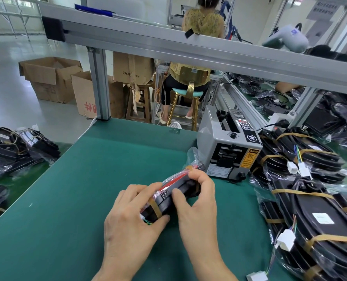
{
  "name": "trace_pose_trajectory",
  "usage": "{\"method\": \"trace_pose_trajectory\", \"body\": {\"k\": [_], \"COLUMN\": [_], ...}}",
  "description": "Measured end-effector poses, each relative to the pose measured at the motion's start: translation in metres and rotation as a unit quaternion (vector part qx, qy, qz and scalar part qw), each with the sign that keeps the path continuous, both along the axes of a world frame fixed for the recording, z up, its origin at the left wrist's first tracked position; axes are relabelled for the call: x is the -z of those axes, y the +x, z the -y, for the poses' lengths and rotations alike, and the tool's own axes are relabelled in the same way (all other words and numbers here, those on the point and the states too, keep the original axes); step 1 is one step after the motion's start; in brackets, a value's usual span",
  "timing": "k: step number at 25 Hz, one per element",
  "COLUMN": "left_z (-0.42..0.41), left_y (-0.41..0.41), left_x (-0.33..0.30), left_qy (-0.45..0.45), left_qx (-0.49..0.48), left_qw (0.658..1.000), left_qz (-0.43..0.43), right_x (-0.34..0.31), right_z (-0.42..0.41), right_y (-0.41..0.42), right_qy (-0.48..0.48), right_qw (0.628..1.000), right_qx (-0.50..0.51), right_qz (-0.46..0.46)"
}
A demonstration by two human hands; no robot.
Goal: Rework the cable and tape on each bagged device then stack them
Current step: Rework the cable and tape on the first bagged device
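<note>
From the head camera we see both our hands meeting over the green worktop (71, 191), working on one bagged device (175, 191) held just above the mat. Our left hand (132, 224) wraps its grip around the near end of the device, thumb underneath and fingers curled over the top, beside a band of brown tape (155, 208) that circles the bag. Our right hand (197, 201) holds the far part, thumb pressed on the near face and fingers hooked over the upper edge, where a red cable (173, 180) runs under the plastic. A few thin coloured wires (147, 222) peek out below the left thumb; we cannot quite tell what they join.

Just beyond the device stands a grey tape dispenser (228, 147) on the worktop. To the right lies a pile of bagged devices (310, 209) bound with brown tape, white connectors (286, 241) trailing from them. Another heap of bagged parts (16, 151) lies at the far left. Behind the aluminium frame (99, 84), a person (201, 25) sits on a stool (185, 98) with their back to us, near cardboard boxes (53, 78) on the floor.
</note>
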State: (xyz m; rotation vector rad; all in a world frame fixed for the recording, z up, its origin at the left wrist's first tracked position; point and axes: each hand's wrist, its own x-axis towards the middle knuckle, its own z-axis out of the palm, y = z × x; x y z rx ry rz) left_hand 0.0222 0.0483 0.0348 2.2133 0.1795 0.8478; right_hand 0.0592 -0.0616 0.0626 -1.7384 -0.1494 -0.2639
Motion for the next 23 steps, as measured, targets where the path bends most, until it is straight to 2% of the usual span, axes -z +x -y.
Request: {"method": "trace_pose_trajectory", "body": {"k": [2, 8, 11, 15, 17, 20, 21, 23], "left_z": [0.001, 0.0, -0.008, -0.046, -0.069, -0.086, -0.086, -0.084], "left_y": [0.0, 0.001, -0.002, -0.016, -0.021, -0.022, -0.022, -0.021], "left_x": [-0.001, -0.002, -0.004, -0.015, -0.019, -0.024, -0.027, -0.032], "left_qy": [0.0, 0.002, 0.011, -0.056, -0.064, -0.069, -0.058, 0.051], "left_qx": [0.002, 0.013, 0.036, 0.119, 0.161, 0.206, 0.204, 0.133], "left_qw": [1.0, 1.0, 0.999, 0.991, 0.984, 0.972, 0.972, 0.984], "left_qz": [-0.002, 0.0, -0.013, -0.021, -0.046, -0.088, -0.1, -0.103], "right_x": [-0.001, -0.002, -0.009, -0.015, -0.013, -0.006, -0.002, 0.002], "right_z": [-0.001, 0.003, 0.011, 0.039, 0.054, 0.054, 0.051, 0.044], "right_y": [0.0, 0.002, 0.02, 0.039, 0.046, 0.05, 0.052, 0.056], "right_qy": [-0.007, -0.125, -0.136, -0.079, -0.05, 0.004, 0.02, 0.035], "right_qw": [1.0, 0.992, 0.99, 0.997, 0.995, 0.974, 0.966, 0.96], "right_qx": [-0.001, -0.019, 0.023, 0.005, -0.058, -0.172, -0.189, -0.193], "right_qz": [-0.009, -0.008, -0.029, -0.019, -0.056, -0.15, -0.174, -0.2]}}
